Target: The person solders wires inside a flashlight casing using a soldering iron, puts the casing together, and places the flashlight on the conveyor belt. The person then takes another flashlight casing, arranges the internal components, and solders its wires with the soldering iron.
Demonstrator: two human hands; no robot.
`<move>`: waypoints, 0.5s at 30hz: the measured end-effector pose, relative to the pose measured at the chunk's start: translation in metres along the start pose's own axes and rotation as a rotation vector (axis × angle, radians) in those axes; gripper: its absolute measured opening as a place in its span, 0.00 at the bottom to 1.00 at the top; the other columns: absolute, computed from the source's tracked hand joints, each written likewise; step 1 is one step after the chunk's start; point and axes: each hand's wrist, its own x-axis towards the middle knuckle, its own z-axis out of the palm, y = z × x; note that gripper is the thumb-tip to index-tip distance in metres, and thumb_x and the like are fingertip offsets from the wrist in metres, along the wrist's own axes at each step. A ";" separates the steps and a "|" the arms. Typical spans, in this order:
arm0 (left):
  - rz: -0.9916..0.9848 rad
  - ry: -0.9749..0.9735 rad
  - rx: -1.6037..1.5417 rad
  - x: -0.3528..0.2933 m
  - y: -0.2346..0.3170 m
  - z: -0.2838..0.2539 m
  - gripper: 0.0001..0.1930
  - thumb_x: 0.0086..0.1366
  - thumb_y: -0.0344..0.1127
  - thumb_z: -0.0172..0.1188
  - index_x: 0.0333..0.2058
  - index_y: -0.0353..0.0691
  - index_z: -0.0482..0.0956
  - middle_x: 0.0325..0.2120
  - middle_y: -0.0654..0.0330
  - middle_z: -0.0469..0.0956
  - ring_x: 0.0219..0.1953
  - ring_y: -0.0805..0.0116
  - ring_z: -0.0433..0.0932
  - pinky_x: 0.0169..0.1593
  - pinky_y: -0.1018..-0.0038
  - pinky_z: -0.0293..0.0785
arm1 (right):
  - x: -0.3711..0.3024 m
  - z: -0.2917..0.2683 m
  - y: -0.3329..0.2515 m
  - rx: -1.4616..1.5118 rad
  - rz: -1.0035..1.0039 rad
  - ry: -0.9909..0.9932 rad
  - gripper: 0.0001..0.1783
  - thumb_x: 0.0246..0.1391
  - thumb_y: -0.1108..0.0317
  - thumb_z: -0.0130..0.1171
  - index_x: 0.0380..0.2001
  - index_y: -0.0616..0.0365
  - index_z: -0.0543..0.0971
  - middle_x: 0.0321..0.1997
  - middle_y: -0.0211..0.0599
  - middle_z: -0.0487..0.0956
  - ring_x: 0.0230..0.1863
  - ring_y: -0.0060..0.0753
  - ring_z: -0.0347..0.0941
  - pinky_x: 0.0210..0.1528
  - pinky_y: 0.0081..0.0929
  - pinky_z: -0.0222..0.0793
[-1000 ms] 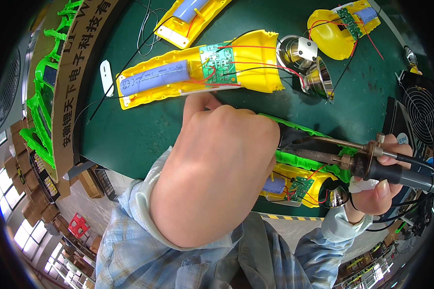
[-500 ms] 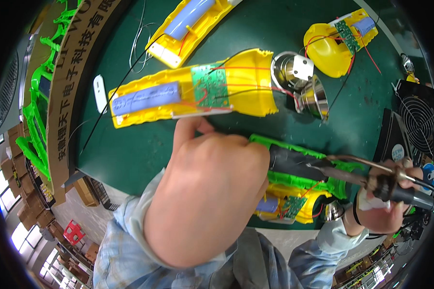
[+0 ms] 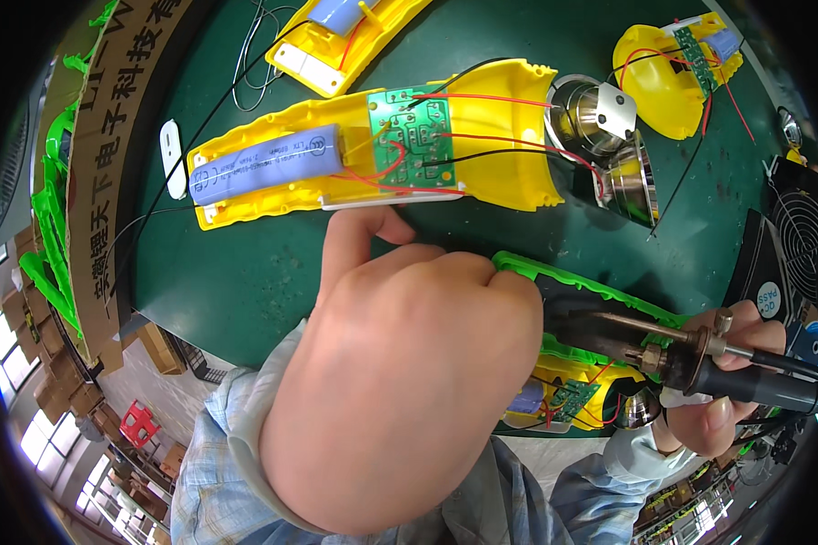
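Palm down, my left hand (image 3: 409, 363) is closed, its fingers curled under. One bent finger reaches the white strip along the lower edge of a yellow flashlight housing (image 3: 509, 136); what the other fingers hold is hidden. The housing carries a blue battery cell (image 3: 268, 163), a green circuit board (image 3: 411, 136) and red and black wires. These wires run to a shiny lamp reflector (image 3: 629, 186). In my right hand (image 3: 713, 425) is a soldering iron (image 3: 754, 386) with a thin metal side tube. It points left over a green housing shell (image 3: 600, 291); its tip is hard to make out.
Below the green shell lies another wired yellow housing (image 3: 600, 372). More yellow assemblies lie at upper left (image 3: 382, 54) and upper right (image 3: 663, 91). A white oblong piece (image 3: 172, 159) is at left, beside a cardboard box (image 3: 109, 209) with green parts. A black fan unit (image 3: 795, 218) stands at right.
The view has shifted, so the table things sit differently in it. My right hand has turned the soldering iron and its side tube shows more clearly. The left hand stays curled near the yellow housing.
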 end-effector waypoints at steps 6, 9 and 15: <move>-0.003 -0.077 0.030 -0.004 -0.008 0.003 0.04 0.40 0.27 0.57 0.15 0.41 0.71 0.10 0.64 0.68 0.16 0.66 0.69 0.38 0.70 0.61 | 0.000 -0.008 0.020 0.038 -0.191 -0.038 0.21 0.32 0.59 0.61 0.24 0.62 0.64 0.21 0.37 0.64 0.20 0.24 0.61 0.21 0.17 0.62; 0.006 -0.063 0.016 -0.005 -0.009 0.005 0.04 0.40 0.27 0.57 0.15 0.41 0.71 0.10 0.64 0.68 0.16 0.65 0.69 0.38 0.70 0.61 | -0.001 -0.009 0.017 0.072 -0.110 -0.045 0.21 0.32 0.60 0.61 0.24 0.62 0.64 0.21 0.37 0.64 0.20 0.24 0.60 0.21 0.17 0.62; -0.214 -0.058 -0.156 -0.003 -0.002 0.000 0.04 0.40 0.26 0.57 0.15 0.40 0.71 0.10 0.63 0.69 0.16 0.65 0.69 0.40 0.70 0.61 | 0.000 -0.008 0.016 0.109 -0.077 -0.056 0.21 0.32 0.61 0.61 0.25 0.63 0.64 0.21 0.37 0.64 0.20 0.23 0.60 0.21 0.17 0.61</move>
